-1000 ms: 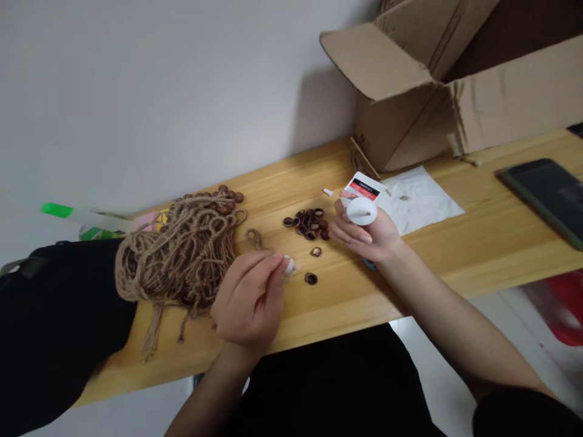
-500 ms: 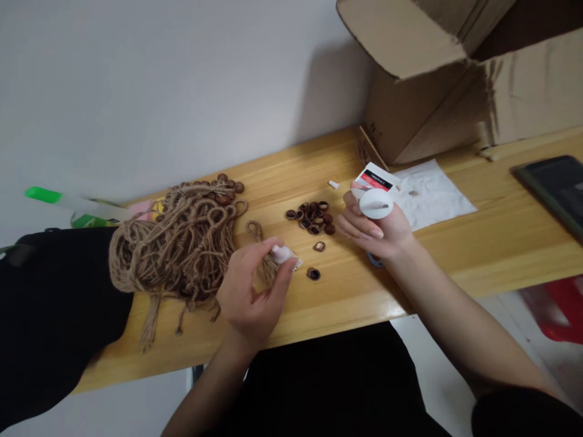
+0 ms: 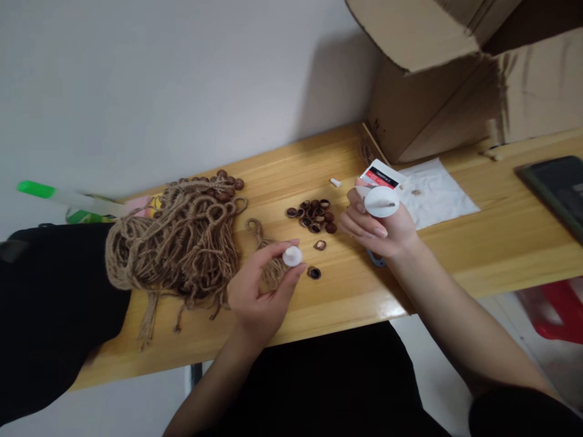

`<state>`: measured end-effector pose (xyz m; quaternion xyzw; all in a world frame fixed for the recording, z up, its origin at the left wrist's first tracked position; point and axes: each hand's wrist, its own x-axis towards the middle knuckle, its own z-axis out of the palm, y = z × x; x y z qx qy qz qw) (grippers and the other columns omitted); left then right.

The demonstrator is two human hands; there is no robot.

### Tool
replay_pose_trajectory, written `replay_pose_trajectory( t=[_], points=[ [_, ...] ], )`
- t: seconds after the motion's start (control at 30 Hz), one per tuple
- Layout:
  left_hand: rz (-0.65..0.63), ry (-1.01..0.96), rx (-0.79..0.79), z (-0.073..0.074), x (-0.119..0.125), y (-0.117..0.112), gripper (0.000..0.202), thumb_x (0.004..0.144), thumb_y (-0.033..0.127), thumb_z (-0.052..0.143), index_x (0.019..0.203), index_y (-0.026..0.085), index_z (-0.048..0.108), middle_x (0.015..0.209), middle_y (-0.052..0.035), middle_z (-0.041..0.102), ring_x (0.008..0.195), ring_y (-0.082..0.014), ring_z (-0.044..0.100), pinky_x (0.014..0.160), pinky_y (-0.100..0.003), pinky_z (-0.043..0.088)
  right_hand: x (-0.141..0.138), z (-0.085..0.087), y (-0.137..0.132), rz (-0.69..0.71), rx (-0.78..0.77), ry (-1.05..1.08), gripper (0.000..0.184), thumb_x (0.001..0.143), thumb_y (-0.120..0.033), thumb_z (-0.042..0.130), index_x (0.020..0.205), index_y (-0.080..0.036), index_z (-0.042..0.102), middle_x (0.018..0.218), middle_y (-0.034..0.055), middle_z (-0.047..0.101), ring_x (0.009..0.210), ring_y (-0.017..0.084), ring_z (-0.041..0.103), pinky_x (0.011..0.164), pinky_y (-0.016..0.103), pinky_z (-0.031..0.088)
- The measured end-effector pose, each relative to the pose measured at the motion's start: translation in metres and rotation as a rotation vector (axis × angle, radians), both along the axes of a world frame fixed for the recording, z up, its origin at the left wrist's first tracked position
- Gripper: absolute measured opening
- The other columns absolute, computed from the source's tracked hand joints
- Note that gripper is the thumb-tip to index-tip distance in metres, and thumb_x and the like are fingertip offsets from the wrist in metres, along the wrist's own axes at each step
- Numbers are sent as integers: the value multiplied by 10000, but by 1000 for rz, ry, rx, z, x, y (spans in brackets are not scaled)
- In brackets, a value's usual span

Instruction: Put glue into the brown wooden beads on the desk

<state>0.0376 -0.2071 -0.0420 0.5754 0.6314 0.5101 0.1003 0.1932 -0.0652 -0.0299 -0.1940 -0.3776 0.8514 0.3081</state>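
My left hand pinches a small white nozzle cap between thumb and fingertips, its wider round end and short tip visible. My right hand is wrapped round a white tube with a red and black label. The round white end of the tube faces up, with a dark narrow mark at its middle. Tube and cap are held apart over the table. Below the left hand lies a looped twine tassel. Between the hands are a pile of brown nut shells, a pale-centred piece and one hollow shell.
Knotted brown twine with brown balls heaps at left. A small white piece lies near the wall. White sheet, dark phone-like device and open cardboard box are at right. Beside me is a black sleeve.
My left hand has moved slightly right and turned the nozzle cap so its round end shows. My right hand keeps holding the tube, nearly in place; the view has shifted a little.
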Motion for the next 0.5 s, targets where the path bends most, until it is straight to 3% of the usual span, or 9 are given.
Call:
replay_pose_trajectory(
  t=[0.1, 0.3, 0.5],
  points=[
    [-117, -7, 102, 15, 3, 0, 333, 765, 161, 714, 1070, 219, 595, 995, -47, 725, 882, -196, 704, 803, -366, 606, 1, 0, 0, -9, -5, -4, 475, 951, -364, 318, 510, -188, 342, 310, -56, 181, 332, 60, 253, 431, 205, 241],
    [-396, 174, 92, 53, 4, -1, 356, 808, 136, 659, 1134, 234, 552, 1045, -61, 715, 934, -178, 692, 795, -322, 596, 1, 2, -1, -15, 18, 5, 437, 956, -344, 298, 552, -198, 377, 312, -61, 182, 331, 65, 249, 428, 207, 226],
    [-412, 194, 164, 58, 12, -4, 226, 833, 213, 655, 1048, 204, 586, 1013, -52, 730, 905, -173, 701, 856, -335, 562, 2, 0, 0, 14, 78, 28, 485, 901, -475, 441, 531, -186, 318, 301, -60, 209, 342, 62, 244, 425, 223, 221]
  ],
)
